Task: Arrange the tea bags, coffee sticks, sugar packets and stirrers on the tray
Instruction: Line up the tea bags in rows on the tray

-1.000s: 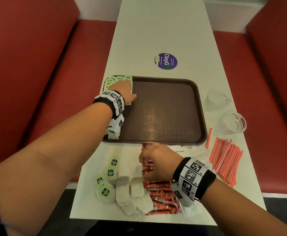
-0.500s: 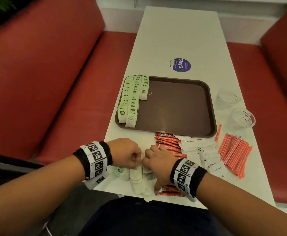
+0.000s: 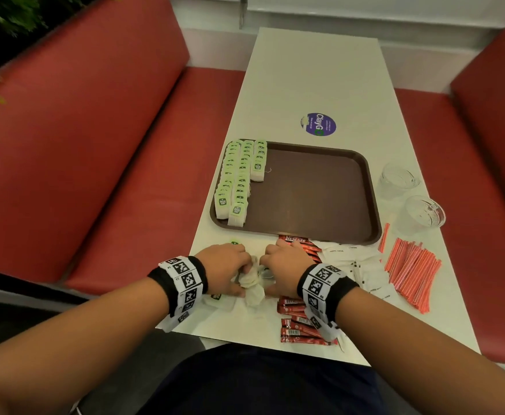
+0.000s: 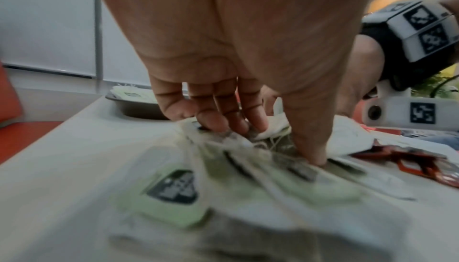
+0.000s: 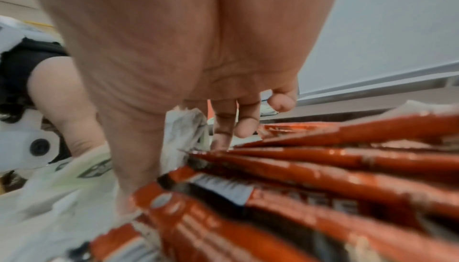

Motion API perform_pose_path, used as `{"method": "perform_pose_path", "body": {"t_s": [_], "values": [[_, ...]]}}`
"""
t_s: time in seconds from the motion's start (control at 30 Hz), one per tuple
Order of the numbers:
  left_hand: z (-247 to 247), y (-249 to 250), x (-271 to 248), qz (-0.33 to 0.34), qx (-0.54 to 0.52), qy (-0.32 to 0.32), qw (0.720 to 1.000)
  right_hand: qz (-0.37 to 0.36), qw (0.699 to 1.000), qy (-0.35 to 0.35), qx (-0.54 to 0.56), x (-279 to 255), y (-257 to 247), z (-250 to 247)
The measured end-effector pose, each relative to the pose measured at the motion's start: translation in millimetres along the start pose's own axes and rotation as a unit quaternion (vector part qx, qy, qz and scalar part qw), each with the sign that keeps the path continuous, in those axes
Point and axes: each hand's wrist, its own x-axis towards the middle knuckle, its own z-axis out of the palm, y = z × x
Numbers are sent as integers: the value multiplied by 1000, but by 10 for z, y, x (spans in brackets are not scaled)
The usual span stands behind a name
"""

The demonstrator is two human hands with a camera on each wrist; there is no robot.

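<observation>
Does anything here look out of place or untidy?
Yes. The loose tea bags between the left hand and right hand lie in a crumpled heap, unlike the neat rows on the tray. One stirrer lies apart from its pile.

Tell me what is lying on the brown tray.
Only tea bags, overlapped in three rows along the left side of the tray; its remaining surface shows bare. How many bags lie in each row cannot be counted.
</observation>
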Motion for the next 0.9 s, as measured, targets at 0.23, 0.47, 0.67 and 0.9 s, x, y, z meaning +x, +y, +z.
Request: {"method": "perform_pose_path", "body": {"t_s": [0.23, 0.47, 0.67, 0.9], "values": [[-103, -48, 54, -21, -78, 51, 995, 27, 998, 1, 60, 108, 100, -129], [-299, -156, 89, -55, -126, 132, 982, 69, 967, 59, 239, 134, 301, -268], [-481, -229, 151, -62, -169, 176, 968, 71, 939, 121, 314, 172, 478, -341], [-671, -265, 231, -38, -192, 158, 968, 23, 897, 153, 415, 298, 616, -464]]}}
